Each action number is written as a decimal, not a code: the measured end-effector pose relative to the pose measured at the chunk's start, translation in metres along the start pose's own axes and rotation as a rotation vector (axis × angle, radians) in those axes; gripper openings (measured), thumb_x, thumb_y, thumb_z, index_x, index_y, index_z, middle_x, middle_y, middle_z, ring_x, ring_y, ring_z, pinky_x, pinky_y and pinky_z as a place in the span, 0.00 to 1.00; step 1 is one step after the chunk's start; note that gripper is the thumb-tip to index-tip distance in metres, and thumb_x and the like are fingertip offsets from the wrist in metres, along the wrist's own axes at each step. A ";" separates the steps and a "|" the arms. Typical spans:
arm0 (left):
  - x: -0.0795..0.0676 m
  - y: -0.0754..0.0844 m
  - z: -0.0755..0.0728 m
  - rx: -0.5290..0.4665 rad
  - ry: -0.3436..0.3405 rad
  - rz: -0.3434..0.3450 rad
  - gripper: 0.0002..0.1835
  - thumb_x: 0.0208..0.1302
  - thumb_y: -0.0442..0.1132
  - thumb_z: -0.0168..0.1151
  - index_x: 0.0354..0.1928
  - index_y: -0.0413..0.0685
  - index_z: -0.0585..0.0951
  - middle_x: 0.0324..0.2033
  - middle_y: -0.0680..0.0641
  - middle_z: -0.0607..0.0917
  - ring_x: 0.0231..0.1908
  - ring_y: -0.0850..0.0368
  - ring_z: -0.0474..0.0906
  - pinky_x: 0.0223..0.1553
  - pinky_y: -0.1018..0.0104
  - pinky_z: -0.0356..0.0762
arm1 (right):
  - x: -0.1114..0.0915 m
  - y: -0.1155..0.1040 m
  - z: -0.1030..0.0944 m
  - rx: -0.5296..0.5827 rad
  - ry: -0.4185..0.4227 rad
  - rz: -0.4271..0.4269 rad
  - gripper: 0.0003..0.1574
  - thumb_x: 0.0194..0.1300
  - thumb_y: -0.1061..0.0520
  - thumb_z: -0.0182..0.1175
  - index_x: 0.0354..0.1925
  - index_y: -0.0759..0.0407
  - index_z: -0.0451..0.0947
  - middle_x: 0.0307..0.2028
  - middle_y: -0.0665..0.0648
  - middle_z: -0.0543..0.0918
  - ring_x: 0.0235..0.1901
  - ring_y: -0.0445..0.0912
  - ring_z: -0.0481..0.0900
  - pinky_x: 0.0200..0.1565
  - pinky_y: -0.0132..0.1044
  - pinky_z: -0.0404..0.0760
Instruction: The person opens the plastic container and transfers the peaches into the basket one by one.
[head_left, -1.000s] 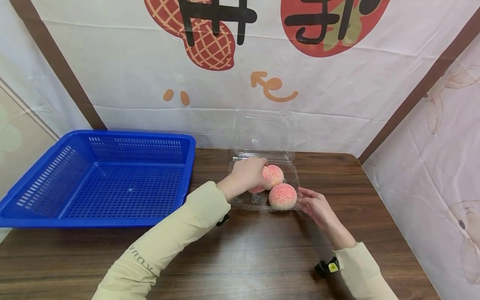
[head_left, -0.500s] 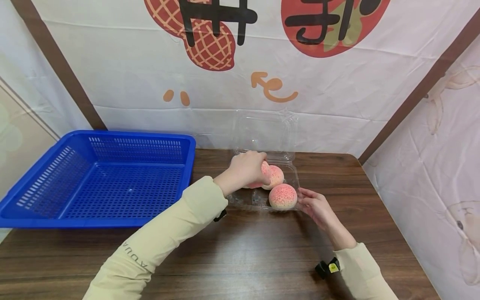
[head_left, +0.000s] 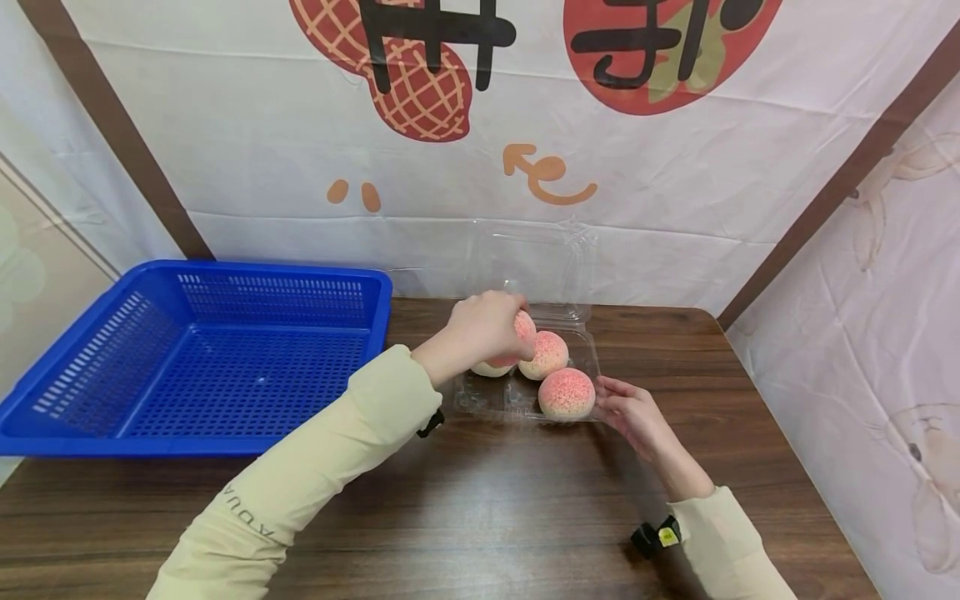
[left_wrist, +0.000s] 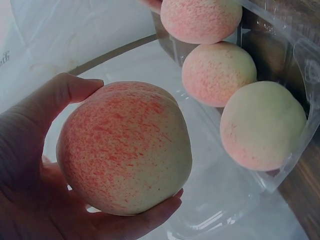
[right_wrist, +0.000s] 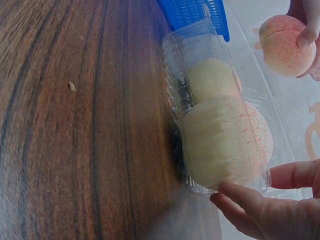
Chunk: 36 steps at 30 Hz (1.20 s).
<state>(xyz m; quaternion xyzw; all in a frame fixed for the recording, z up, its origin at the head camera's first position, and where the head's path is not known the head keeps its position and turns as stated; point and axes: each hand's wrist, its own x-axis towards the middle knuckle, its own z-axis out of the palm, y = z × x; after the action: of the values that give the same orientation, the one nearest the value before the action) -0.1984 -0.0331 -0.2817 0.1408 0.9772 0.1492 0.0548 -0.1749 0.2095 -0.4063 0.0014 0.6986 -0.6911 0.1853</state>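
My left hand point(head_left: 480, 325) grips a pink-and-cream peach point(left_wrist: 125, 150), thumb on one side and fingers round the other. This peach is raised above the left part of a clear plastic clamshell box point(head_left: 480, 402), apart from it in the right wrist view. Three more peaches sit in the box: one at front right point(head_left: 567, 394), one in the middle point(head_left: 545, 356), and one at left point(head_left: 489, 368), partly hidden by my left hand. At the box's right edge, my right hand point(right_wrist: 270, 212) pinches the rim between thumb and fingers.
The box's clear lid point(head_left: 528, 262) stands open against the white printed cloth point(head_left: 420, 242) at the back. A blue plastic basket point(head_left: 247, 450) with slotted walls is on the left of the brown wooden table point(head_left: 510, 508).
My left hand has lifted its peach and drawn it up and left, uncovering more of the middle and left peaches. My right hand keeps its place on the box's edge.
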 end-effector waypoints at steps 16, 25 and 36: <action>-0.006 -0.011 -0.018 0.015 0.013 -0.012 0.29 0.44 0.57 0.67 0.50 0.57 0.74 0.45 0.51 0.79 0.43 0.48 0.75 0.37 0.53 0.74 | -0.001 0.000 0.001 -0.004 0.005 -0.003 0.32 0.63 0.72 0.37 0.65 0.78 0.45 0.62 0.78 0.55 0.50 0.40 0.71 0.47 0.30 0.74; -0.012 -0.017 -0.028 0.016 0.022 -0.020 0.30 0.45 0.56 0.66 0.52 0.57 0.74 0.46 0.50 0.79 0.45 0.47 0.75 0.39 0.51 0.74 | 0.000 -0.002 0.001 -0.008 0.007 -0.011 0.31 0.64 0.71 0.38 0.64 0.79 0.45 0.61 0.79 0.56 0.48 0.40 0.72 0.50 0.34 0.73; -0.018 -0.029 -0.037 0.003 0.036 -0.029 0.31 0.45 0.54 0.65 0.55 0.56 0.73 0.48 0.49 0.79 0.46 0.46 0.74 0.41 0.49 0.73 | 0.000 -0.001 0.001 -0.007 0.002 -0.008 0.32 0.64 0.71 0.38 0.65 0.79 0.44 0.62 0.78 0.55 0.50 0.41 0.72 0.50 0.33 0.73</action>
<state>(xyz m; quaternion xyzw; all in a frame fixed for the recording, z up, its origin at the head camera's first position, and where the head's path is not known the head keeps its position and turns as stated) -0.1939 -0.0750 -0.2544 0.1239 0.9802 0.1495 0.0392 -0.1754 0.2088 -0.4053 -0.0012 0.7011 -0.6894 0.1820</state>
